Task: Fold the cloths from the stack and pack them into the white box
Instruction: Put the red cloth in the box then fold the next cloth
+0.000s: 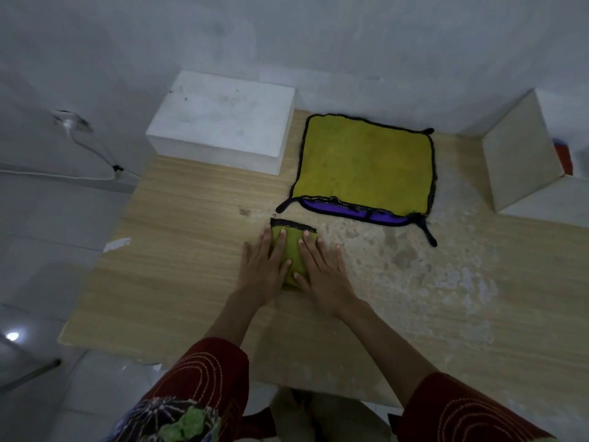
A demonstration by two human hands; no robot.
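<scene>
A small folded yellow-green cloth (292, 247) with a black stitched edge lies on the wooden table (191, 250) near its middle. My left hand (264, 269) and my right hand (322, 272) both press flat on it, fingers straight, side by side. Behind them to the right lies the stack of cloths (363, 164): a yellow cloth with black trim on top and a purple cloth (353, 212) showing under its near edge. The white box (223, 122) stands at the back left of the table, and its top looks closed from here.
A beige box (519, 151) stands at the table's back right against the grey wall. The table surface on the right is worn and blotchy. A white cable (86, 148) runs along the wall at the left. The table's near edge is just in front of my sleeves.
</scene>
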